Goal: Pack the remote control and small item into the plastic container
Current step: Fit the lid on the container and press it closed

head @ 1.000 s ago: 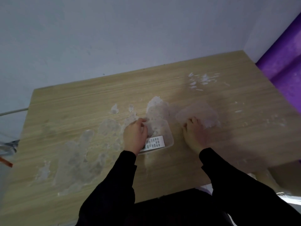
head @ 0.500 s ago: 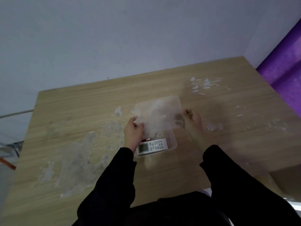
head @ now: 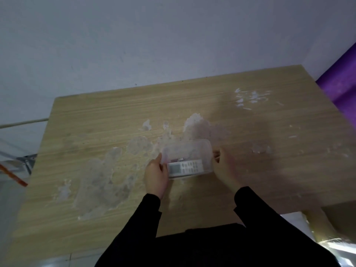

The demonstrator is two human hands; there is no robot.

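**Scarred bench, box at its middle**

The wooden bench (head: 96, 120) meets a pale wall (head: 154, 35); white scuffed patches (head: 107, 170) spread left of the box (head: 189, 158), flecks beyond it to the right. A purple panel (head: 342, 87) stands far right. The remote (head: 185, 166) lies inside the box, a small item (head: 179, 159) behind it. Left hand (head: 156, 176) and right hand (head: 226, 168) hold the lid (head: 187, 149) over the box, fingers pinching its ends.

Left hand (head: 156, 175) and right hand (head: 225, 168) face inward (fingers curled).
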